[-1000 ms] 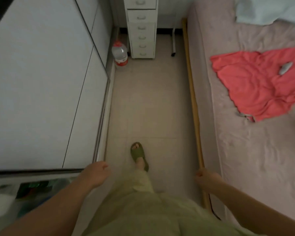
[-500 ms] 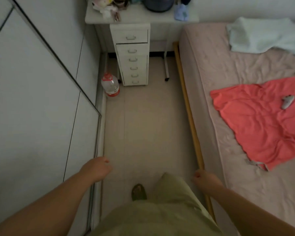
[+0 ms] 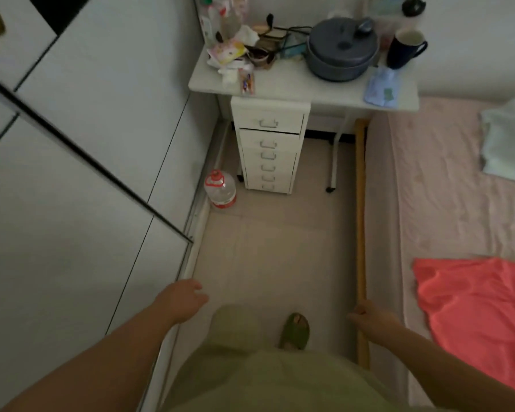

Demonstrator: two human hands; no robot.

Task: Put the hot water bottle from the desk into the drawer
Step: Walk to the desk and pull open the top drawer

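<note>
Both hands are empty here. The left hand (image 3: pixel 181 299) hangs loose by the white wardrobe (image 3: pixel 72 173), fingers softly curled, half open, touching nothing. The right hand (image 3: pixel 369 318) is curled into a loose fist down by the wooden bed rail (image 3: pixel 360 233); can't tell if it actually touches it. The hot water bottle (image 3: pixel 382 88), a flat pale blue thing, lies on the desk (image 3: pixel 295 84) at its right front edge, just beside the grey pot (image 3: pixel 341 49). The drawer unit (image 3: pixel 269 147) under the desk has every drawer pushed in.
</note>
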